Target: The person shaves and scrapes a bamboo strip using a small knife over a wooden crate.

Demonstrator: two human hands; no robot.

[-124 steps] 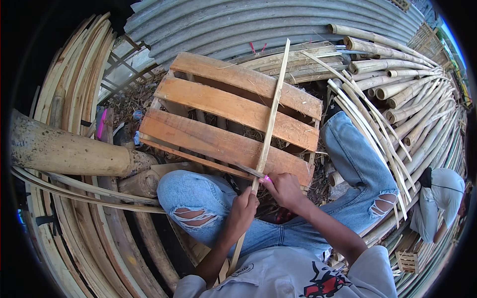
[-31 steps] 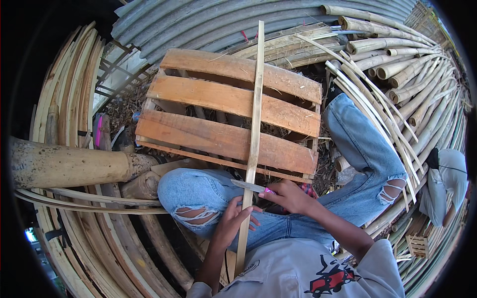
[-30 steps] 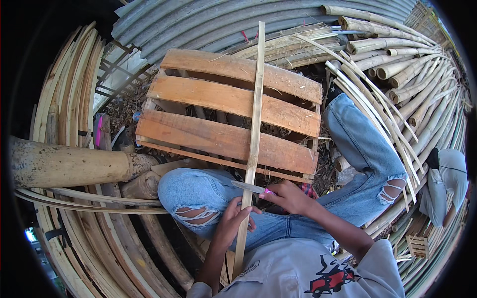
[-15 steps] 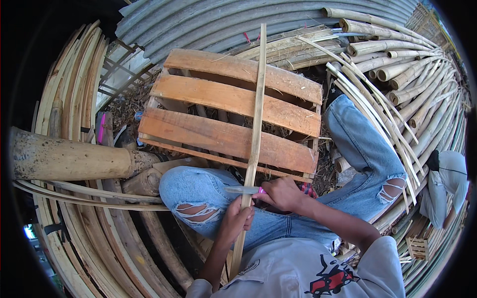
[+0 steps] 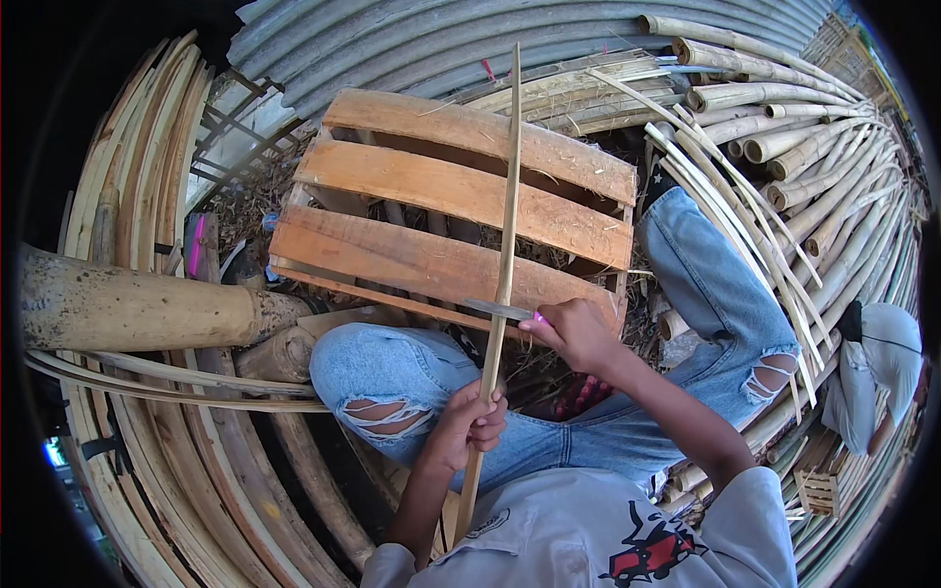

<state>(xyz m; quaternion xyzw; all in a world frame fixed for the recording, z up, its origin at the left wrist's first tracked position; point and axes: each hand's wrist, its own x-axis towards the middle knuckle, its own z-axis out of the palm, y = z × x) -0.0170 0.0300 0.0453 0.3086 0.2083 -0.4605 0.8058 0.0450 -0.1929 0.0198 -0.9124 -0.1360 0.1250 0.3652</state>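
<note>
A long, pale bamboo strip (image 5: pixel 509 216) runs from my lap up across the slatted wooden crate (image 5: pixel 451 191). My left hand (image 5: pixel 470 427) is wrapped round its lower part, in front of my shirt. In my right hand (image 5: pixel 576 335) is a knife (image 5: pixel 498 309) with a pink handle. Its blade points left and lies across the strip, near the crate's front edge and above my left hand. Fingers of the right hand hide most of the handle.
Split bamboo slats (image 5: pixel 147 186) stack up on the left beside a thick bamboo pole (image 5: pixel 137 299). Bamboo poles (image 5: pixel 745 93) pile up on the right, with thin strips (image 5: pixel 735 201) leaning near my knee. Corrugated sheeting (image 5: pixel 412 49) lies behind. Another person (image 5: pixel 872 367) bends at far right.
My right hand has slid the knife up along the strip, away from my body. My left hand still grips the strip, whose upper part now looks narrower.
</note>
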